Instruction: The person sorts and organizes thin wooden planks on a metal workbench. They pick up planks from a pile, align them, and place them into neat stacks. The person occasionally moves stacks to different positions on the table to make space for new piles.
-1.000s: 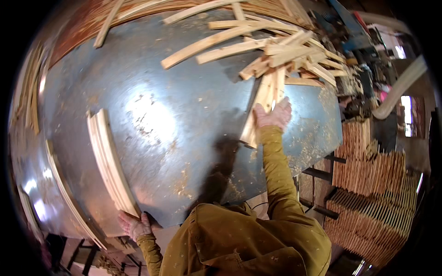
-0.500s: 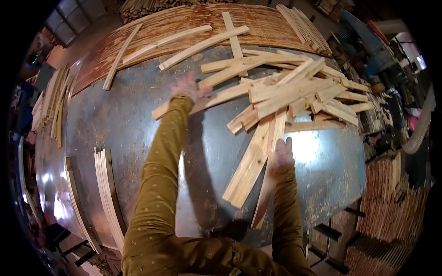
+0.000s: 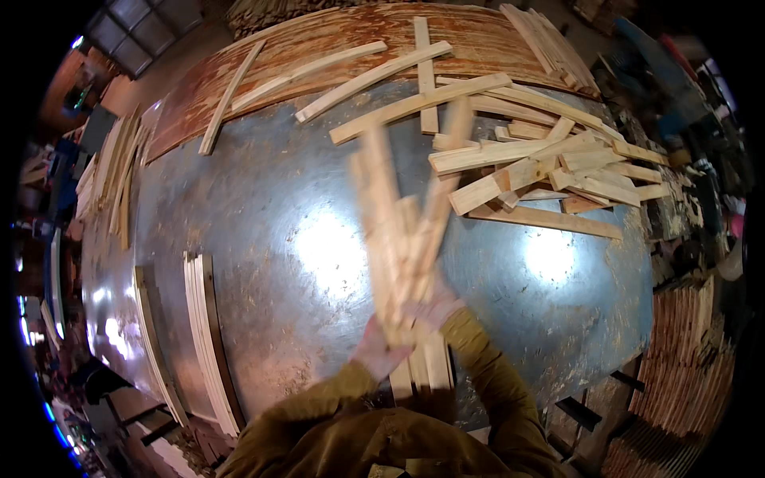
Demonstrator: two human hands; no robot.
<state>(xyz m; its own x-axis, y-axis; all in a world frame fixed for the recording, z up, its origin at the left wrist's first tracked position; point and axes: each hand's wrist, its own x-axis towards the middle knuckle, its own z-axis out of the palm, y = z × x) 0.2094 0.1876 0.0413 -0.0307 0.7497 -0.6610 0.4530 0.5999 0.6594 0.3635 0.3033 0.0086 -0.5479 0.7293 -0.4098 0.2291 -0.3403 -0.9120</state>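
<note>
a: where are the slats [image 3: 402, 239]?
b: blurred bundle, upright over the table [image 3: 263, 239], near your chest.
a: hands?
b: your left hand [image 3: 378, 350] and right hand [image 3: 434, 307] both clamped round its lower end.

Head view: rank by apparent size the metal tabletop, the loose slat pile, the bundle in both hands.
1. Metal tabletop.
2. Loose slat pile.
3. Held bundle of slats, gripped by left hand and right hand; blurred and near the camera, so it looks oversized.
</note>
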